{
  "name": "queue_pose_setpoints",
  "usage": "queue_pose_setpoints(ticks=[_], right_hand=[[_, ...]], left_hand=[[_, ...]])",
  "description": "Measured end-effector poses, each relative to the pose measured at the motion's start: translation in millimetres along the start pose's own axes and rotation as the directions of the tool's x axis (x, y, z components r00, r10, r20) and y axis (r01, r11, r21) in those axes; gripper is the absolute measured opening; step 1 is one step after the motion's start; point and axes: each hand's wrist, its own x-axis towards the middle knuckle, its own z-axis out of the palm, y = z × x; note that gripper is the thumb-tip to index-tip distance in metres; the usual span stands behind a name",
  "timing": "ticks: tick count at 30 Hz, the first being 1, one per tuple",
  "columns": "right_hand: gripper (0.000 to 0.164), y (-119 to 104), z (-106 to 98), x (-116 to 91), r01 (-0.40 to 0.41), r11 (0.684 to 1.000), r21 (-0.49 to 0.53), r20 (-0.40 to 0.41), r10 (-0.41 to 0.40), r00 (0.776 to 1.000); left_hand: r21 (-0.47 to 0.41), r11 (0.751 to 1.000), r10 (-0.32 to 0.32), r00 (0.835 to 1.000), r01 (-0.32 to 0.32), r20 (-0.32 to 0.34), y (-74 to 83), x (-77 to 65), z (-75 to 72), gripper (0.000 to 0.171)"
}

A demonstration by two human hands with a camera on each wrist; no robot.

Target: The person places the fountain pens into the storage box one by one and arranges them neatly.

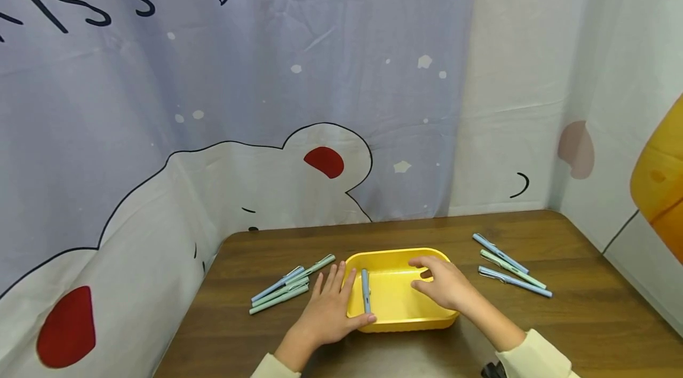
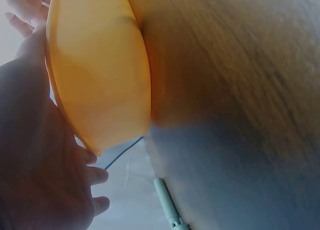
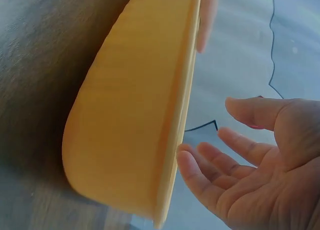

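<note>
A yellow plastic basket (image 1: 397, 326) stands on the table with one blue pen (image 1: 365, 283) inside, along its left wall. My left hand (image 1: 329, 308) is spread over the basket's left rim, its thumb close to the pen's lower end. In the left wrist view, the left hand (image 2: 45, 155) lies along the rim with its fingers extended. My right hand (image 1: 444, 284) hovers over the basket's right side, its fingers slightly bent and nothing between them. The right wrist view shows the right hand (image 3: 260, 175) beside the rim, thumb apart from the fingers.
Left of the basket lies a bunch of several green and blue pens (image 1: 283, 301). To the right, two blue pens and a green pen (image 1: 512, 268) lie side by side. A printed curtain (image 1: 320, 99) hangs behind the wooden table (image 1: 213, 330).
</note>
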Motion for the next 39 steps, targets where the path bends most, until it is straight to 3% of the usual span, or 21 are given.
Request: queue_pose_setpoints(ticks=[12,21,35,39], right_hand=[[0.041,20,-15,-14,0.054,0.989,-0.139,-0.177,-0.078,0.981],[0.042,46,-27,-24,0.035,0.976,-0.217,-0.261,-0.092,0.961],[0.048,88,-40,-44,0.024,0.955,-0.297,-0.311,-0.120,0.943],[0.050,98,-43,-48,0.007,0.949,-0.314,-0.303,-0.107,0.947]], left_hand=[[-0.014,1.000,-0.003,1.000,0.003,-0.004,-1.0,0.3,-0.1,0.100],[-0.010,1.000,0.004,1.000,-0.004,-0.007,-1.2,0.0,0.3,0.100],[-0.001,1.000,0.010,1.000,-0.010,0.003,-2.1,0.0,0.5,0.100],[0.004,1.000,0.009,1.000,-0.009,0.006,-2.0,0.4,0.4,0.100]])
